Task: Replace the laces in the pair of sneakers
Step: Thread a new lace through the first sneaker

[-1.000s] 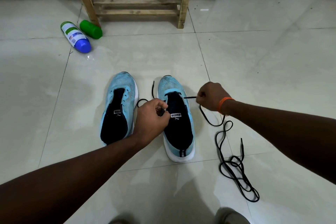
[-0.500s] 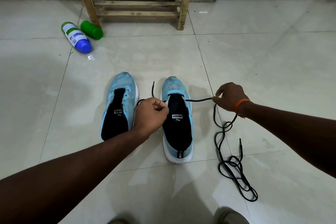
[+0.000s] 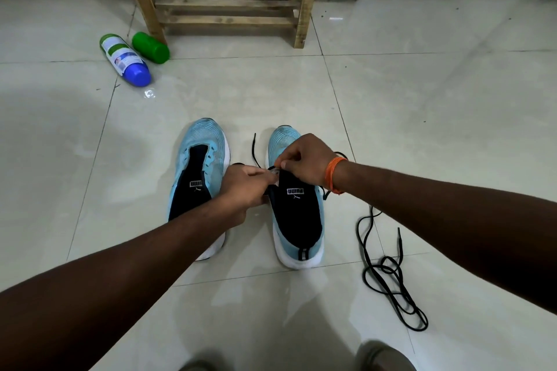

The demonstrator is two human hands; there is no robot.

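1. The right hand (image 3: 304, 159) is curled over the front of the right sneaker, thumb and forefinger pinching a thin black shoelace (image 3: 399, 242) at the top of the tongue opening
2. The left hand (image 3: 245, 187) reaches in from the other side with its fingers bent, the tips meeting the right hand's and gripping the same lace at the shoe's inner edge
3. A braided orange wristband (image 3: 333, 173) sits on the right wrist
4. The light blue knit sneaker with a dark navy lining and white sole (image 3: 298, 220) under both hands stands flat on the floor, toe pointing away from the person
5. One tip of the lace sticks out between the two shoes; the rest runs out from under the right wrist and lies in loose loops on the floor to the right
6. The matching left sneaker (image 3: 200, 141) stands just beside it, parallel, with no lace showing in it
7. All this rests on a glossy pale tiled floor (image 3: 422, 129)
8. Farther off to the left lie a white and green bottle with a blue cap (image 3: 125, 60) and a green plastic cylinder (image 3: 150, 47), close together
9. The cylinder lies against a leg of a bare wooden slatted frame (image 3: 232, 4) that stands by the wall
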